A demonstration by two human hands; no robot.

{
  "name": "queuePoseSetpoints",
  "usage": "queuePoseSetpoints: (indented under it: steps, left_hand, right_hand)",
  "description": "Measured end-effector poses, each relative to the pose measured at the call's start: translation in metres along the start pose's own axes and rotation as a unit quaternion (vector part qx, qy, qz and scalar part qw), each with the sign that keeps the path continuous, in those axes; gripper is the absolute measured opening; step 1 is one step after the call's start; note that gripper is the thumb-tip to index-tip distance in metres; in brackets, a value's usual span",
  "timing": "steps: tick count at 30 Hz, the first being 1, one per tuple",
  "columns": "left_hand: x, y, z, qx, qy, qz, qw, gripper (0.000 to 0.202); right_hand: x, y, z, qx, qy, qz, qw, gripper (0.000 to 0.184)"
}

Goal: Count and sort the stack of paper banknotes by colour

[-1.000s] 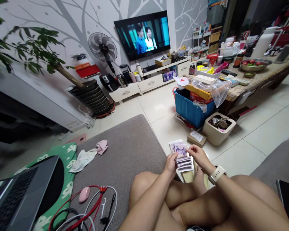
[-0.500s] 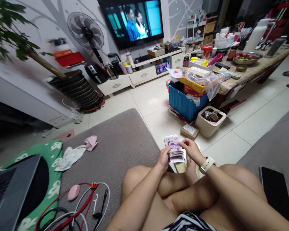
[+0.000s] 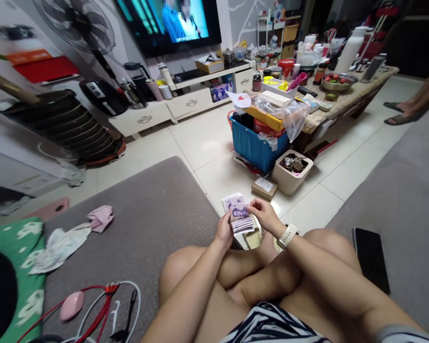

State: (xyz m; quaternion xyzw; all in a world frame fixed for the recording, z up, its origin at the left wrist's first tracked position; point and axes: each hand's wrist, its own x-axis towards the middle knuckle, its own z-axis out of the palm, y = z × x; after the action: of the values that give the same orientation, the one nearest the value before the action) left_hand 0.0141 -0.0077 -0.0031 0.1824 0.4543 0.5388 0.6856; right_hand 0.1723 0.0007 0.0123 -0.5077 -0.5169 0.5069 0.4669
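Note:
A folded stack of purple banknotes (image 3: 239, 212) is held above my crossed legs. My left hand (image 3: 224, 230) is closed on the stack's left side, thumb over the front. On the right, my right hand (image 3: 266, 215) pinches the edge of the top note between thumb and fingers. A pale watch (image 3: 288, 236) sits on my right wrist. Below the notes, partly hidden, is a pale yellowish object (image 3: 253, 239) near my foot.
A grey sofa seat (image 3: 157, 205) carries a pink case (image 3: 72, 306), tangled cables (image 3: 105, 305) and cloths (image 3: 66, 243). A black phone (image 3: 371, 259) lies at right. Ahead are a bin (image 3: 292, 178), a blue crate (image 3: 255, 145) and a laden table (image 3: 316, 121). Another person's legs (image 3: 416, 102) show far right.
My view has turned right, so the room shifts left in the picture and another person's legs show. Both hands keep hold of the banknotes; the lower notes look more fanned.

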Motion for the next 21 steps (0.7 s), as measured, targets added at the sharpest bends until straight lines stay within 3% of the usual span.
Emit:
queuePoseSetpoints:
  steps: [6, 21]
  left_hand:
    - [-0.001, 0.002, -0.001, 0.041, -0.002, 0.012, 0.999, 0.033]
    - [-0.002, 0.007, 0.002, 0.044, 0.01, 0.013, 0.999, 0.027]
  right_hand:
    - [0.0, -0.005, 0.003, 0.05, -0.008, 0.001, 0.999, 0.021]
    - [-0.001, -0.011, 0.004, 0.022, 0.002, -0.006, 1.0, 0.016]
